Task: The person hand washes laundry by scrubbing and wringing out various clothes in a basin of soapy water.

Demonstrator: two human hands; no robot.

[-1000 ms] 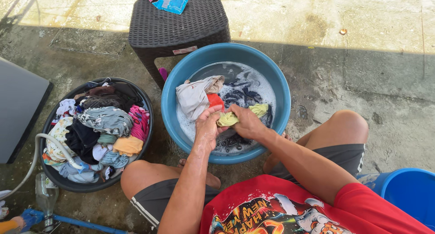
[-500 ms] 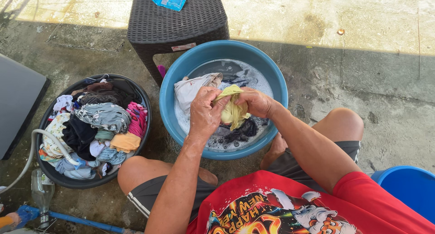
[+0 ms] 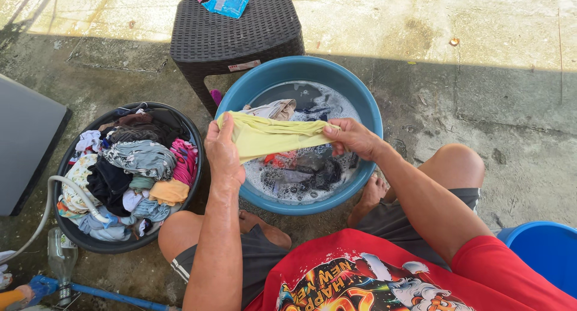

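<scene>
I hold a wet yellow-green garment (image 3: pixel 270 136) stretched flat between both hands above a round blue basin (image 3: pixel 372 115). My left hand (image 3: pixel 222 151) grips its left end over the basin's near-left rim. My right hand (image 3: pixel 351 136) pinches its right end over the right side. Soapy water with dark, red and beige clothes (image 3: pixel 300 166) lies in the basin below the garment.
A black tub (image 3: pixel 192 136) heaped with mixed clothes stands to the left, a white hose (image 3: pixel 54 193) draped over it. A dark woven stool (image 3: pixel 234 31) with blue and pink sachets stands behind the basin. A blue bucket (image 3: pixel 544 254) is at the lower right, a grey board (image 3: pixel 27 142) at far left.
The garment was bunched and rubbed between my hands over the water. My hands have moved apart, the left one toward the rim, pulling the cloth out wide.
</scene>
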